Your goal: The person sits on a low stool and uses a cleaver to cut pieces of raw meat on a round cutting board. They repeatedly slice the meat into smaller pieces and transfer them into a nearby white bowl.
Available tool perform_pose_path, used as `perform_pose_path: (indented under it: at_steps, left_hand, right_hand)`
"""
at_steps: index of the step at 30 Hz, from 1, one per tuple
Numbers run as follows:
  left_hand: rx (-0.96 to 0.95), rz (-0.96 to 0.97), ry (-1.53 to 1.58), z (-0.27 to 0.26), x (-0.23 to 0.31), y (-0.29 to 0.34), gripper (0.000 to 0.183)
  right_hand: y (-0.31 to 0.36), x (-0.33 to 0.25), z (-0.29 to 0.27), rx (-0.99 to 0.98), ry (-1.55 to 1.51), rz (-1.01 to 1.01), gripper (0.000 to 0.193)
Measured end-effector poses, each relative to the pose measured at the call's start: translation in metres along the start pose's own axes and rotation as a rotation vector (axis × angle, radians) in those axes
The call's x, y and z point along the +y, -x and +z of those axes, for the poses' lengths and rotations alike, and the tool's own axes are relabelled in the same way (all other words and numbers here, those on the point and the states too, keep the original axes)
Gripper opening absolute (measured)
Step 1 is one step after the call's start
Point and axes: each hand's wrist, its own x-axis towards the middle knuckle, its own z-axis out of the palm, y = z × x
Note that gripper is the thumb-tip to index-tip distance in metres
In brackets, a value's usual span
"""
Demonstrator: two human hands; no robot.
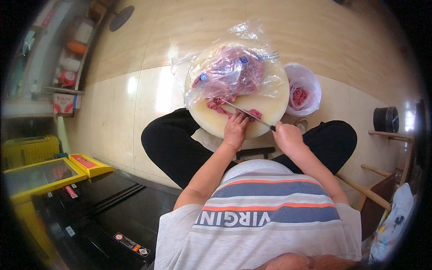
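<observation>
A round, cream-coloured chopping board [270, 105] stands in front of me between my knees. My right hand [288, 136] is closed round the dark handle of a knife [245, 111], whose blade slants up and left across some raw meat. With bent fingers, my left hand [236, 129] presses on a strip of raw red meat [220, 108] at the near side of the board, just beside the blade. Behind the blade, a large piece of raw meat [234, 72] lies in a crumpled clear plastic bag [245, 33] with blue print.
Right of the board stands a white bucket [310, 76] lined with a bag, holding cut red meat [299, 96]. A black and yellow appliance [103, 202] is at my lower left. Shelves [74, 54] stand far left, a wooden chair [382, 193] at my right. Pale tiles [121, 103] cover the floor.
</observation>
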Motion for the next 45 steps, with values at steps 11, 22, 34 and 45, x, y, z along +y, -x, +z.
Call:
perform_pose_path:
  at_steps: [11,22,34,45]
  left_hand:
    - [0.107,-0.081,0.068,-0.006,-0.012,0.012,0.028]
    - [0.052,-0.010,0.014,-0.003,-0.009,0.007,0.029]
    - [0.028,0.014,-0.003,0.002,-0.005,0.008,0.027]
    - [-0.078,0.022,-0.055,-0.004,-0.003,0.004,0.028]
  right_hand:
    - [0.026,0.030,-0.028,-0.009,0.017,0.039,0.022]
    - [0.023,0.004,-0.032,-0.037,0.013,-0.010,0.021]
    - [-0.013,-0.015,0.003,-0.012,-0.001,-0.115,0.014]
    - [0.023,0.016,-0.025,0.128,0.043,-0.049,0.022]
